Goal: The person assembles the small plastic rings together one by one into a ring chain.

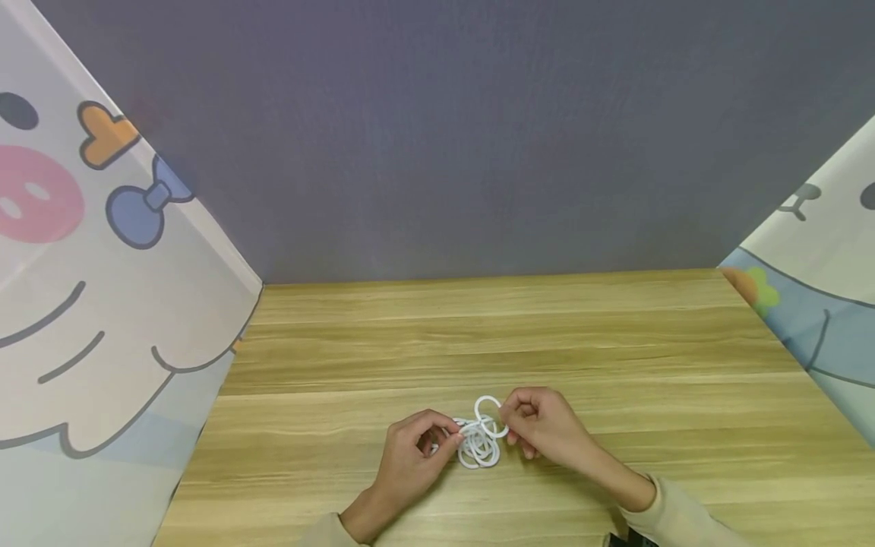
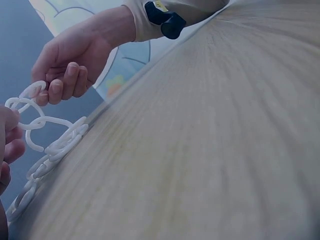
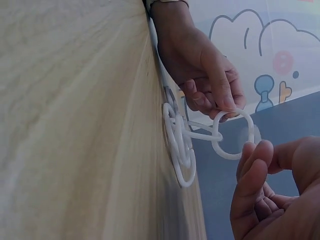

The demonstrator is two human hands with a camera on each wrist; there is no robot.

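Observation:
White plastic rings (image 1: 478, 456), some hooked through one another like chain links, lie in a small heap at the near middle of the table. My left hand (image 1: 418, 454) pinches a ring at the heap's left side between thumb and forefinger. From the right, my right hand (image 1: 550, 429) pinches a raised ring (image 1: 488, 397) by its edge. In the right wrist view a ring (image 3: 217, 147) stands between both hands' fingertips, with another link looped through it. The left wrist view shows the linked rings (image 2: 60, 145) trailing down to the table; my left hand is mostly cut off there.
The wood-grain table (image 1: 478, 334) runs back to a grey panel (image 1: 478, 137). Cartoon-printed panels (image 1: 116, 304) stand on the left and right sides. A small dark device (image 2: 165, 20) is worn on the right sleeve.

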